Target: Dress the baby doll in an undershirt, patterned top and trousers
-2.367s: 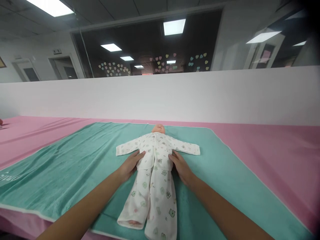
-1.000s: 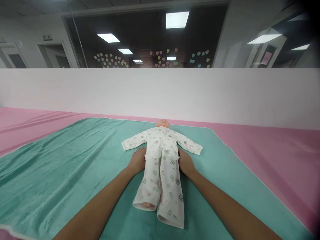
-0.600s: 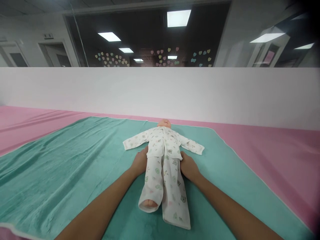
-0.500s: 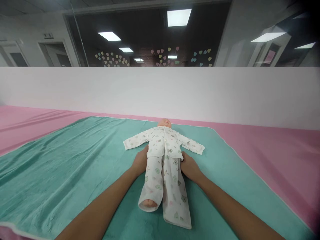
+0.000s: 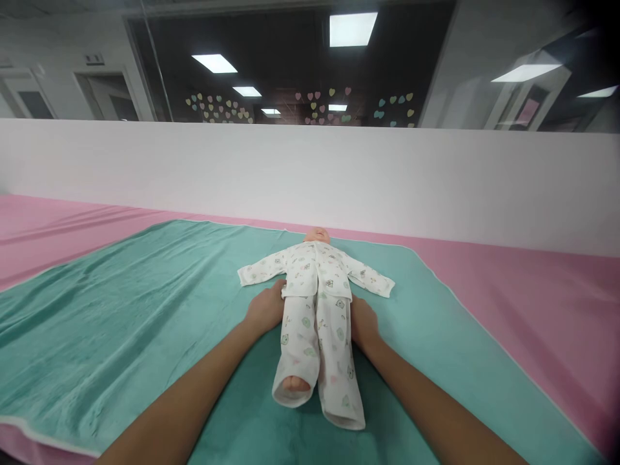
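A baby doll (image 5: 317, 234) lies on its back, head away from me, arms spread. It wears a white patterned jacket (image 5: 303, 268) and matching trousers (image 5: 334, 336). One foot shows inside the left trouser cuff; the other cuff hangs flat, its foot hidden. My left hand (image 5: 266, 308) is closed at the left hip, fingers curled on the trousers' waist edge by the jacket hem. At the opposite hip, my right hand (image 5: 363, 321) grips the trousers' side, its fingertips hidden behind the cloth.
A teal blanket (image 5: 145, 323) with folds on its left lies under the doll. Pink padded surface (image 5: 542, 303) surrounds it. A low white wall (image 5: 310, 168) stands behind the doll's head, with a dark window (image 5: 285, 39) above.
The right trouser leg has moved up and inward, its cuff now higher. My left hand has shifted slightly outward, and my right fingers have gone further behind the cloth. The view has tilted a little.
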`<state>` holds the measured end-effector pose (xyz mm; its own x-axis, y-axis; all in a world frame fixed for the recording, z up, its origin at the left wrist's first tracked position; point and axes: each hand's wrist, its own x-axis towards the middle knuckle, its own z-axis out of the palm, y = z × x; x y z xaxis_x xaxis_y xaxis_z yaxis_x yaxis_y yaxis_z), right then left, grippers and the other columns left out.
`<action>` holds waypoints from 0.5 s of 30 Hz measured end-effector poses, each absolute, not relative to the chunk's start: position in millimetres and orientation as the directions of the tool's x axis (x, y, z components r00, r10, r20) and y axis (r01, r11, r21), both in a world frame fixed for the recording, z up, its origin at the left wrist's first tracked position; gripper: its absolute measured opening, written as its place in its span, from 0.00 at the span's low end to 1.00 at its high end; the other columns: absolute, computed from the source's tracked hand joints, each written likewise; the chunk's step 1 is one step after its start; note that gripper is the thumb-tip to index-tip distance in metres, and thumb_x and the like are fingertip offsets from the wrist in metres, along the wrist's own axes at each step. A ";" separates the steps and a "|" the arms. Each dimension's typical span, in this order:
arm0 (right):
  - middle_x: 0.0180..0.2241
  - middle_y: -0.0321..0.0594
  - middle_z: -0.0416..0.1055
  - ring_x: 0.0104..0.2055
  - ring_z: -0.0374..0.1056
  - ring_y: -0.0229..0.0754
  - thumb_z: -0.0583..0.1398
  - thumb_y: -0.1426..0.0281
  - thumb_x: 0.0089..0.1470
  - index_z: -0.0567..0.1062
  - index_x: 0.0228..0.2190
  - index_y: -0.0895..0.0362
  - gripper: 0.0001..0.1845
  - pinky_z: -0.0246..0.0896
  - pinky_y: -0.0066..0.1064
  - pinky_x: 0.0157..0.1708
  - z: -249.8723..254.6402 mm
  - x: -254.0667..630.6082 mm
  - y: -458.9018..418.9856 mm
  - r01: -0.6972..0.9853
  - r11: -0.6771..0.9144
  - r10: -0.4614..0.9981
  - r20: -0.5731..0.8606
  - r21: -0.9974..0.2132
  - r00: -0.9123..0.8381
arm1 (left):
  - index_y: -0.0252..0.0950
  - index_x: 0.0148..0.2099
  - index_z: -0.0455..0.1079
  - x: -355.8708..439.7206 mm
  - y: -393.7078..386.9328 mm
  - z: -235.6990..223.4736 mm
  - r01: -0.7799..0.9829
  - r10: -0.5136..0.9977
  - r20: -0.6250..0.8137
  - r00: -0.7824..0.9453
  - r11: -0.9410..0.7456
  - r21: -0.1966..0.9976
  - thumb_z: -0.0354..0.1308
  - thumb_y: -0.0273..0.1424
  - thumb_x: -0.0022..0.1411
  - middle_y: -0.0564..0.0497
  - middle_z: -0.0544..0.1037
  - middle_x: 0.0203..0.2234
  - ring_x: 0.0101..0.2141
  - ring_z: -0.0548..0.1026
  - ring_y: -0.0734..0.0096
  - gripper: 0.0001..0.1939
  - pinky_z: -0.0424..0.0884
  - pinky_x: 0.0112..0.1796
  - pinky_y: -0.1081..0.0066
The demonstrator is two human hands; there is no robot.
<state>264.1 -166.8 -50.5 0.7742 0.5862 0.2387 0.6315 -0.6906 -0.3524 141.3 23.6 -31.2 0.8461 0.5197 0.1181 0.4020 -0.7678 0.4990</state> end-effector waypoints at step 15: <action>0.31 0.39 0.70 0.27 0.63 0.40 0.51 0.70 0.55 0.71 0.32 0.56 0.09 0.47 0.26 0.23 -51.9 263.4 -168.8 0.643 -0.566 0.594 0.286 -0.517 0.752 | 0.38 0.42 0.60 137.6 14.0 -36.9 0.463 0.506 0.138 0.852 -0.849 0.256 0.45 0.38 0.58 0.47 0.72 0.26 0.28 0.71 0.61 0.12 0.56 0.24 0.71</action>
